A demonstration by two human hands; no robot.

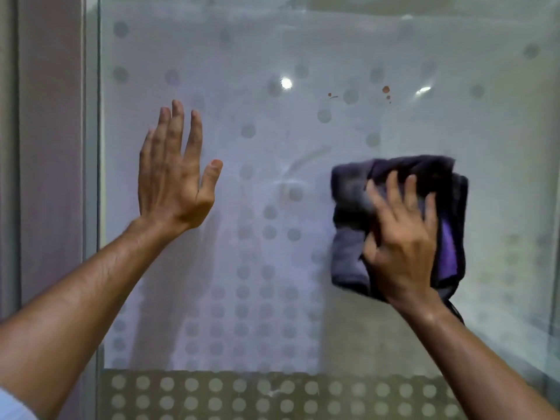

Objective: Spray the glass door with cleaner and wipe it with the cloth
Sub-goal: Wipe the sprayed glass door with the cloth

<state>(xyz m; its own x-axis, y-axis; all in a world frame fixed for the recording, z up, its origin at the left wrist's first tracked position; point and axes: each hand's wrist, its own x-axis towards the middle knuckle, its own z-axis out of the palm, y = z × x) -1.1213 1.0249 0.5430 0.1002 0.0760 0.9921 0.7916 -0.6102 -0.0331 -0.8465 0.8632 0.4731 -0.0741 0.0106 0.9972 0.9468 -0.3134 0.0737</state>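
The glass door [272, 140] fills the view, printed with rows of frosted dots that grow denser toward the bottom. My right hand [403, 241] presses a bunched dark purple cloth [351, 192] flat against the glass at the right of centre. My left hand [174, 174] rests open on the glass at the left, fingers spread and pointing up, holding nothing. Small brown spots [386, 90] sit on the glass above the cloth. No spray bottle is in view.
The door's left edge and a grey frame [91, 177] run vertically at the far left, with a pale wall [48, 147] beside it. Light reflections [286, 83] glare on the upper glass. A darker dotted band [242, 395] crosses the bottom.
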